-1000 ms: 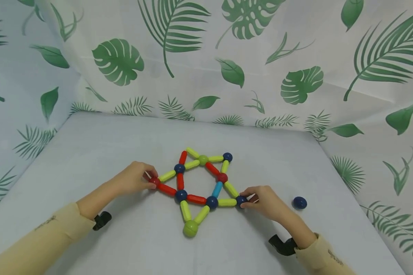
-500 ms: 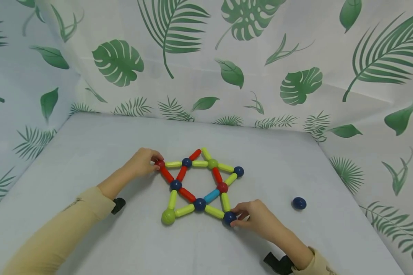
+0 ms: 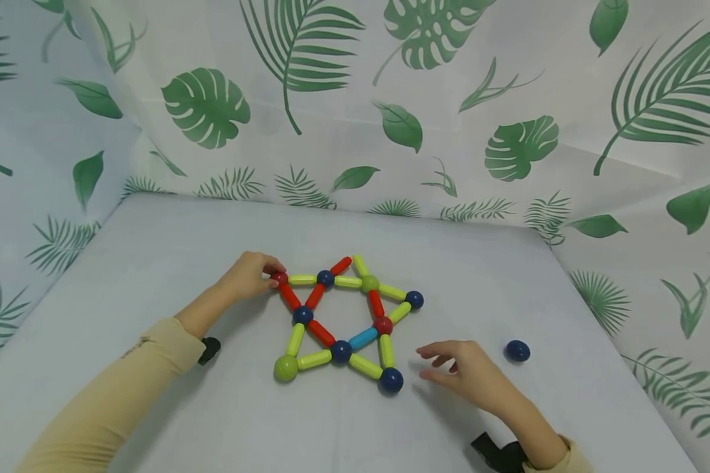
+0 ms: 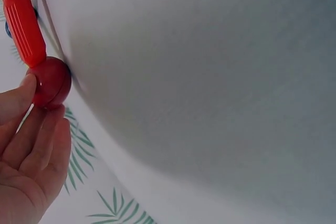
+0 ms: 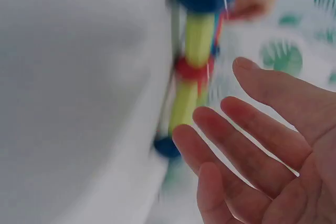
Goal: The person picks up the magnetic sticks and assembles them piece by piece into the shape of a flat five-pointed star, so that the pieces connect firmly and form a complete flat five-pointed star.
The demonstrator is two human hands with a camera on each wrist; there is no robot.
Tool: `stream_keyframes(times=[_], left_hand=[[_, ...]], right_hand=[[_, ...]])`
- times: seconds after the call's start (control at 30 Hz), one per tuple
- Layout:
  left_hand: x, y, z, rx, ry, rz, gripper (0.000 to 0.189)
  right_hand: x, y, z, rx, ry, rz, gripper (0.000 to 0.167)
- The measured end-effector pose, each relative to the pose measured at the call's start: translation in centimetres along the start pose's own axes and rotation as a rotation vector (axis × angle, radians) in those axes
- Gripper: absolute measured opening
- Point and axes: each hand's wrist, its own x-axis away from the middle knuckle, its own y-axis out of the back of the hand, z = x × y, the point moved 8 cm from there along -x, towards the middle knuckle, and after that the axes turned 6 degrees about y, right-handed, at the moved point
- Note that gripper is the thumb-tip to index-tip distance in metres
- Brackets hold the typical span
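A flat star-like frame of coloured rods and balls lies on the white table. My left hand (image 3: pixel 250 274) pinches the red ball (image 4: pixel 52 82) at its left corner between thumb and fingers; a red rod (image 4: pixel 24 27) and a yellow-green rod (image 3: pixel 302 280) run from that ball. At the far side, a red rod (image 3: pixel 341 265) and a yellow-green rod (image 3: pixel 360 265) point out with free ends close together. My right hand (image 3: pixel 464 372) hovers with fingers spread, holding nothing, just right of the dark blue ball (image 3: pixel 391 380) at the near corner. A green ball (image 3: pixel 286 368) forms the near-left corner.
A loose dark blue ball (image 3: pixel 517 351) lies on the table to the right, beyond my right hand. Behind the table (image 3: pixel 213 420) hangs a white cloth (image 3: pixel 331 144) printed with green leaves.
The frame has turned clockwise, its left corner going away from me with my left hand. My right hand has let go of the near dark blue ball and drawn off rightward.
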Motion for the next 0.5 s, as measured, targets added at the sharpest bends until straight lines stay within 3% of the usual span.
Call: stream_keyframes(times=[0.17, 0.27, 0.5], left_hand=[[-0.1, -0.1, 0.1, 0.000, 0.013, -0.008, 0.025], [-0.1, -0.1, 0.2, 0.006, 0.018, -0.011, 0.025], [0.0, -0.1, 0.4, 0.021, 0.020, -0.016, 0.026]], right_hand=[[2.2, 4.6, -3.5, 0.105, -0.103, -0.178, 0.031], [4.0, 6.7, -6.1, 0.143, -0.180, -0.240, 0.035], [6.8, 8.4, -11.7, 0.192, -0.368, -0.199, 0.050]])
